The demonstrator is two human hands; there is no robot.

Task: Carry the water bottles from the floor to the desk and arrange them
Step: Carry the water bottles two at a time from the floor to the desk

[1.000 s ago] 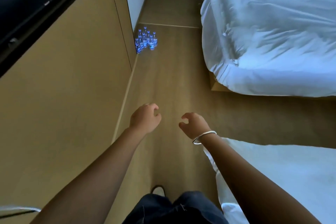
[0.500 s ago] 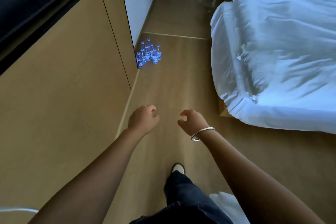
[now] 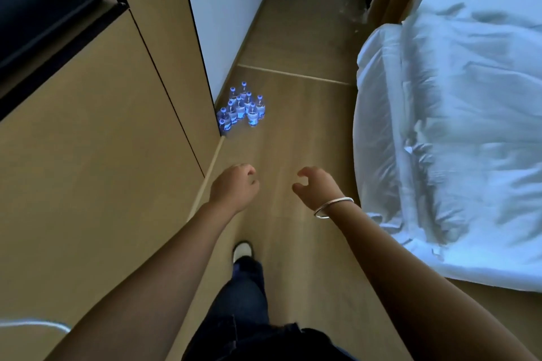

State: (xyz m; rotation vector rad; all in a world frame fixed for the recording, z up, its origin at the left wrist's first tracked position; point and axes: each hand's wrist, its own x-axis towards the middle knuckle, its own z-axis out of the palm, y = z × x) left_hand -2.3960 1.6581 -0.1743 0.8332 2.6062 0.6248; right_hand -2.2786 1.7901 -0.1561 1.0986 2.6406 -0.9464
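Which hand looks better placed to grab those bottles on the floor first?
Probably the left hand: the water bottles stand ahead on its side, by the wall corner. The right hand is equally empty but farther across.

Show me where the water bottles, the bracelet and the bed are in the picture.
water bottles [image 3: 241,108]: head view, middle of the cluster standing on the floor by the wall corner.
bracelet [image 3: 333,207]: head view, the silver band on the right wrist.
bed [image 3: 457,138]: head view, the rumpled white sheet.

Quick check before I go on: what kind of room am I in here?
Likely a hotel bedroom: a bed with rumpled white sheets, a wood floor, wood wall panels, and water bottles standing by the wall.
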